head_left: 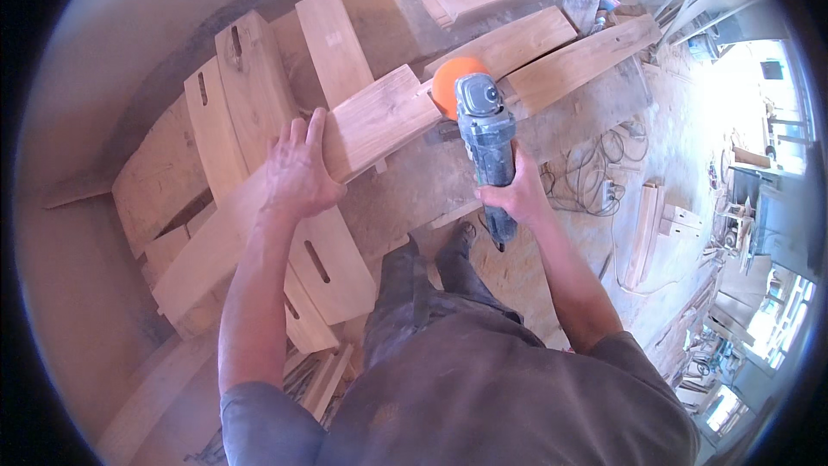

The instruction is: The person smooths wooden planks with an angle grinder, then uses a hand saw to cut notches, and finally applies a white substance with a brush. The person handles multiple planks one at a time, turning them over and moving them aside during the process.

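My right hand (520, 192) is wrapped round the body of a grey angle grinder (489, 142). The tool's orange disc (455, 86) is at the right end of a long wooden board (379, 116); whether it touches the wood I cannot tell. My left hand (297, 171) lies on top of that board with its fingers spread, bearing on the wood. Beneath the board lie pale planks cut with slots, one slotted plank (332, 272) showing just below my left forearm and another (250, 78) beyond my hand.
More shaped boards (578, 65) lie on the bench at the far right, near a clear plastic bag (583, 0). Loose cables (595, 173) coil on the floor to the right. Beyond them lie wooden pieces (647, 233). A wall (112, 78) stands close on the left.
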Demonstrator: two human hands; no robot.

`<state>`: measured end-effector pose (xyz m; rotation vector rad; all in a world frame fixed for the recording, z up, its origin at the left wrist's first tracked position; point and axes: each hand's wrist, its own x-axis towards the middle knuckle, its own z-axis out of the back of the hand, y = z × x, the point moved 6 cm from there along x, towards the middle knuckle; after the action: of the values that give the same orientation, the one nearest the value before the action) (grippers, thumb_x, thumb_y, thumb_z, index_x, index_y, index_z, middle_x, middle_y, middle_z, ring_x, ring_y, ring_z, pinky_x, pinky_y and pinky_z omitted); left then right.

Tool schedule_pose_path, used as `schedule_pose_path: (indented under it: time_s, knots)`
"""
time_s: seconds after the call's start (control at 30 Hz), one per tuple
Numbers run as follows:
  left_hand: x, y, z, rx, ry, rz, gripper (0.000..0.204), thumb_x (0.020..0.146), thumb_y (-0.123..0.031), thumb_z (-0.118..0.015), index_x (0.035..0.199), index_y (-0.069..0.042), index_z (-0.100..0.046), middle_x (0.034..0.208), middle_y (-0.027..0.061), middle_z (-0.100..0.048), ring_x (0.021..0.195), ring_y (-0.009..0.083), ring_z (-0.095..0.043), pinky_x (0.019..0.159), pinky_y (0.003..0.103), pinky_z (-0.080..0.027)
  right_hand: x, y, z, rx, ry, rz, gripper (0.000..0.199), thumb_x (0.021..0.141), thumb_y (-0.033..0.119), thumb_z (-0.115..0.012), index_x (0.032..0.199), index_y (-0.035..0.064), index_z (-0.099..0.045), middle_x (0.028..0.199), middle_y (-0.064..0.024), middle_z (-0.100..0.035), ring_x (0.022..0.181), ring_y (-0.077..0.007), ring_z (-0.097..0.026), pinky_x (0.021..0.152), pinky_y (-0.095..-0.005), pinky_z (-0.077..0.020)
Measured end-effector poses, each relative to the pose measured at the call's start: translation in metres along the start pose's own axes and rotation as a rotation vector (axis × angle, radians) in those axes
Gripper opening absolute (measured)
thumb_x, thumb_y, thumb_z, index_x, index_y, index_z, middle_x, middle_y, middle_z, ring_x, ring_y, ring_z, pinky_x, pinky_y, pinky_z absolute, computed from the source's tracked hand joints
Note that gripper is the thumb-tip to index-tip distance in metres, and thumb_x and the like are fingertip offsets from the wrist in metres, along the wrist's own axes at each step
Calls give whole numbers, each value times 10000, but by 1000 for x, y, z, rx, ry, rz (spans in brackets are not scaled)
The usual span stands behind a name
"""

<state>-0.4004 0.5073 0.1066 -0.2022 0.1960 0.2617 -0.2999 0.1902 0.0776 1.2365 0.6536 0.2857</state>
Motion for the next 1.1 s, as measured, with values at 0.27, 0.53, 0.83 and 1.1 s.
schedule_pose_path:
  time_s: [0.27, 0.53, 0.83, 1.1]
  knots:
    - [0, -3, -3, -28, 85, 62, 1113, 580, -207, -845, 1555, -21, -342, 1354, 194, -527, 1302, 388, -493, 1154, 486, -380, 26, -3, 6, 56, 28, 130, 668, 670, 101, -812, 1275, 14, -544, 959, -65, -688, 877, -167, -676, 839, -343, -554]
    - [0, -1, -5, -11, -22, 15, 1041, 570, -186, -785, 1522, -29, -395, 1219, 166, -550, 1216, 360, -533, 1056, 474, -420, 29, -12, 25, -10, 73, 12, 813, 643, 159, -851, 1365, -22, -524, 1142, -107, -652, 1043, -202, -610, 960, -351, -493]
    - [-2, -3, -3, -28, -53, -9, 1000, 584, -180, -790, 1499, -17, -423, 1206, 163, -562, 1197, 361, -551, 1053, 480, -427, 39, 4, 18, -95, 119, 74, 758, 651, 146, -844, 1335, -3, -553, 1098, -107, -665, 1006, -218, -628, 933, -354, -508]
    - [-6, -2, -6, -43, -101, 12, 1034, 606, -193, -815, 1536, -29, -394, 1237, 181, -565, 1208, 390, -539, 1080, 490, -415, 48, 25, 31, 125, -12, 4, 675, 667, 98, -822, 1290, 14, -576, 1007, -64, -675, 895, -148, -652, 832, -320, -525]
